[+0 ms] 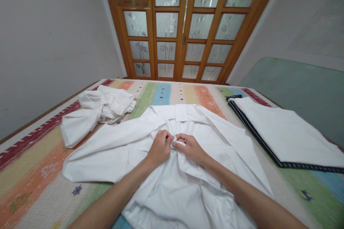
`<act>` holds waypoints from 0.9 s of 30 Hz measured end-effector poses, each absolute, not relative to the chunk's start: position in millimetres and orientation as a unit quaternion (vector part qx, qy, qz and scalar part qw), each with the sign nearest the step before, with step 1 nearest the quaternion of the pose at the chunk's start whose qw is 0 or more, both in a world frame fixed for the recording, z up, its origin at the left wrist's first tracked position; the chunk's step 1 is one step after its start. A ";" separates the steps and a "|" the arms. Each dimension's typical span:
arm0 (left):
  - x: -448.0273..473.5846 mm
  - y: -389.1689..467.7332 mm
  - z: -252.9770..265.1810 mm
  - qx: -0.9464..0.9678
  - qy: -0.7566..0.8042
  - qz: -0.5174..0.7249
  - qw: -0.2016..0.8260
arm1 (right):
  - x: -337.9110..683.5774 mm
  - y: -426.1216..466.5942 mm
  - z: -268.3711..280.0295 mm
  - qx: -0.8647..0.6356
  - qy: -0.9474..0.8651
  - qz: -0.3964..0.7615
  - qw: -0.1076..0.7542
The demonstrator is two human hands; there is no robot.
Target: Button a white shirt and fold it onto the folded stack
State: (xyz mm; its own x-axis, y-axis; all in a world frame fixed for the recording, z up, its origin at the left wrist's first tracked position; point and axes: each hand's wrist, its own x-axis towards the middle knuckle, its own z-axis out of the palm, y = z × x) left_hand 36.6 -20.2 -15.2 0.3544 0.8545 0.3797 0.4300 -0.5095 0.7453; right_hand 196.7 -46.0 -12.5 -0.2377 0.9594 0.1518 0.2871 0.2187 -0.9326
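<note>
A white garment with long sleeves, which looks like a shirt [115, 154], lies spread in front of me, its sleeves reaching out to both sides. My left hand [161, 145] is closed in a pinch on the cloth near the shirt's upper middle. Close beside it, my right hand [189, 146] pinches the same area, thumb against fingers. Some small detail sits between the fingertips, too small to make out. Below the hands the cloth is gathered into loose folds.
A crumpled white cloth [113, 102] lies to the left. At the right is a folded white garment [290, 132] on a black item with a white-marked edge [258, 146]. A striped, patterned cover [48, 170] lies underneath. Beyond stand wooden doors with glass panes [185, 43].
</note>
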 end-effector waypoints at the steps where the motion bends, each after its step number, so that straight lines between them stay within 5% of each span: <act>1: 37.1 -19.8 -16.1 0.778 0.415 0.388 0.268 | 196.0 -46.7 -13.5 -0.470 -0.685 0.392 0.396; 8: 40.5 -18.8 -20.0 0.791 0.430 0.375 0.220 | 188.8 -52.2 -18.9 -0.557 -0.749 0.202 0.296; 27: 26.8 -17.3 -8.1 0.791 0.358 0.371 0.329 | 190.2 -50.6 -17.2 -0.507 -0.706 0.307 0.388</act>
